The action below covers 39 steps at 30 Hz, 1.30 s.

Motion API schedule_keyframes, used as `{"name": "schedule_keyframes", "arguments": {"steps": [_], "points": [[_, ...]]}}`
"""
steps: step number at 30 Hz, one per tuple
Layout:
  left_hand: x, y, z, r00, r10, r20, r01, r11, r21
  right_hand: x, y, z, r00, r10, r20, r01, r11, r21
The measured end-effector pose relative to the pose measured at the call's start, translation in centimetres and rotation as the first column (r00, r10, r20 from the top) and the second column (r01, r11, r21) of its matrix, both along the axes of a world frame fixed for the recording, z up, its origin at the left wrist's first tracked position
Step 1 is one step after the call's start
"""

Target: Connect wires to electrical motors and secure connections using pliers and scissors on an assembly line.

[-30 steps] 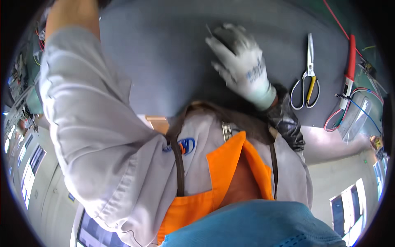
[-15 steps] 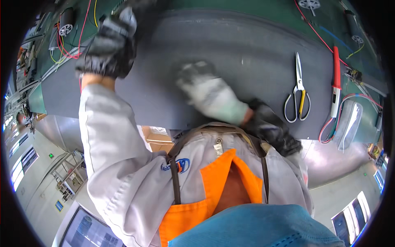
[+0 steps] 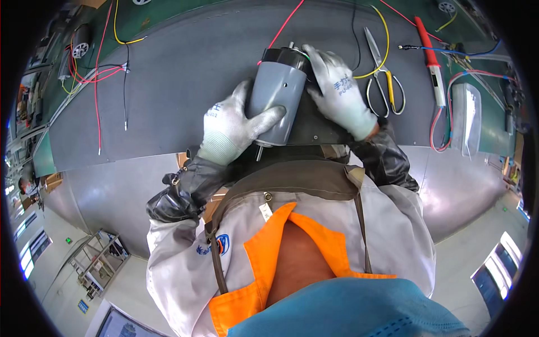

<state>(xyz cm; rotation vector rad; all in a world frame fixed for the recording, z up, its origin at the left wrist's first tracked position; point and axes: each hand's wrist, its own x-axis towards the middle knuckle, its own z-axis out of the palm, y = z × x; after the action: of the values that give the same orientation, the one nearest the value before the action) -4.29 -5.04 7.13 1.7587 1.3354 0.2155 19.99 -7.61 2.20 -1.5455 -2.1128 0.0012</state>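
A grey cylindrical electric motor (image 3: 275, 92) with a black end cap is held tilted above the dark mat, a thin shaft poking out of each end. My left hand (image 3: 238, 121), in a white work glove, wraps round its lower left side with the thumb across the casing. My right hand (image 3: 339, 92), gloved the same way, has its fingers curled against the right of the end cap, where a bit of green wire shows at the fingertips. Red (image 3: 289, 23) and yellow wires (image 3: 387, 39) trail from around the cap.
Right of my right hand lie scissors (image 3: 389, 87) with a yellow-marked handle, a red-and-white pen-like tool (image 3: 433, 67) and a clear plastic case (image 3: 466, 118). Loose wires (image 3: 97, 112) cross the mat's left side. Another motor (image 3: 81, 40) lies far left.
My left hand has come back from the far left and now grips the motor, which is newly over the mat. My right hand has moved away from my body, up to the end cap.
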Motion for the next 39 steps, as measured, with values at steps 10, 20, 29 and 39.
{"name": "schedule_keyframes", "arguments": {"steps": [10, 20, 29, 39], "points": [[2.3, 8.6, -2.5, 0.936, -0.352, -0.015, 0.306, 0.792, 0.527, 4.6, -2.5, 6.0, 0.907, -0.047, 0.419, 0.053, 0.999, -0.001], [2.1, 10.3, 2.9, 0.947, -0.308, -0.092, 0.225, 0.840, -0.494, -24.7, 2.6, -2.1, 0.760, 0.565, -0.321, -0.645, 0.714, -0.272], [-4.7, 10.7, -5.9, 0.981, -0.083, 0.174, 0.066, 0.993, 0.099, 8.8, -0.7, 4.5, 0.762, 0.535, -0.366, -0.407, 0.834, 0.372], [-1.8, 6.4, -3.6, 0.999, -0.038, 0.014, 0.036, 0.994, 0.104, 42.5, -9.4, 3.1, 0.379, -0.847, 0.372, 0.922, 0.311, -0.230]]}}
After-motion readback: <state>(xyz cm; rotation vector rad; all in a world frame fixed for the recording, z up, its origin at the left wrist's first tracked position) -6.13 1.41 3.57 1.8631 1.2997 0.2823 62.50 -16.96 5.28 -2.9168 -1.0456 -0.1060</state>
